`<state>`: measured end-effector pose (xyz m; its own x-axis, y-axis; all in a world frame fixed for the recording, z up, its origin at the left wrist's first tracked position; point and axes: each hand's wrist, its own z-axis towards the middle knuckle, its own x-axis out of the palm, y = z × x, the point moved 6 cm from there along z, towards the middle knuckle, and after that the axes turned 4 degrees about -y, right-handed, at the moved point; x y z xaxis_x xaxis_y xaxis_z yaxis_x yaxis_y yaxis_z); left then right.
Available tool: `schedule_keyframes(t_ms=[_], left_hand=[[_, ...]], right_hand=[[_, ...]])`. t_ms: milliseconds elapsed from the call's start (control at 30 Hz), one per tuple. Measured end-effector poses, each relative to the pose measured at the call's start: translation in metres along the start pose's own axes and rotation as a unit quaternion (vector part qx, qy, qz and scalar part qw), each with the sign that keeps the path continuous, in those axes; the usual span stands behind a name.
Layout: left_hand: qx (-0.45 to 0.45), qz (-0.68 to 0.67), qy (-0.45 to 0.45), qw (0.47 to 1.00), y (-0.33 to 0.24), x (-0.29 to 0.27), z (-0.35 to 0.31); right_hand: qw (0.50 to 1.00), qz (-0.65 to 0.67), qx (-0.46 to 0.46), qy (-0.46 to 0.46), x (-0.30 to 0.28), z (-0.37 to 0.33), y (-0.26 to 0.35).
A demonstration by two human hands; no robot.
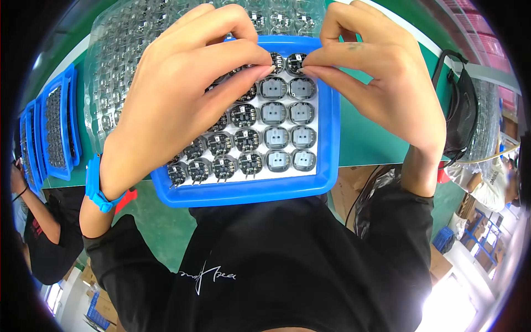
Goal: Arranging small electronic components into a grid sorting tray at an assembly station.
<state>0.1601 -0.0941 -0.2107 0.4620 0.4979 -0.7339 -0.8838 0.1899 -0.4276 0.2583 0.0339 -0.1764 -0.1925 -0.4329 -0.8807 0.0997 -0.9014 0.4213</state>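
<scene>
A blue tray (243,198) on the table holds rows of small rounded black modules. Many show a bare circuit board (248,160) on top. Two columns at the right carry a grey plate (303,136). At the tray's far edge my left hand (185,83) pinches the left side of one circuit-board module (279,63). Beside it my right hand (381,72) has thumb and forefinger closed at the right side of another module (295,62). Both modules sit in the back row, partly covered by my fingertips. My left hand and forearm hide part of the tray's left columns.
Clear plastic blister trays (113,83) with more modules lie behind and left of the tray. Stacked blue trays (55,127) stand at the far left. A black bag (462,110) is at the right on the green table (362,130). Another person's arm (41,213) shows at left.
</scene>
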Motion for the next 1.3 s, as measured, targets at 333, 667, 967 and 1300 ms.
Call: schedule_keyframes(t_ms=[333,667,967,1300], left_hand=[[-0.002,0.002,0.014,1.0,0.002,0.005,0.0],[0.002,0.047,0.049,0.998,0.0,0.01,0.004],[0.029,0.089,0.067,0.993,-0.005,0.013,0.008],[-0.043,-0.034,0.106,0.993,0.004,-0.009,0.025]], right_hand=[[1.0,0.016,0.012,0.004,0.004,0.001,-0.002],[0.999,0.03,-0.007,0.011,0.003,-0.001,-0.005],[0.91,-0.075,-0.331,-0.239,0.027,-0.014,-0.017],[0.998,-0.038,-0.042,-0.007,0.014,-0.001,-0.006]])
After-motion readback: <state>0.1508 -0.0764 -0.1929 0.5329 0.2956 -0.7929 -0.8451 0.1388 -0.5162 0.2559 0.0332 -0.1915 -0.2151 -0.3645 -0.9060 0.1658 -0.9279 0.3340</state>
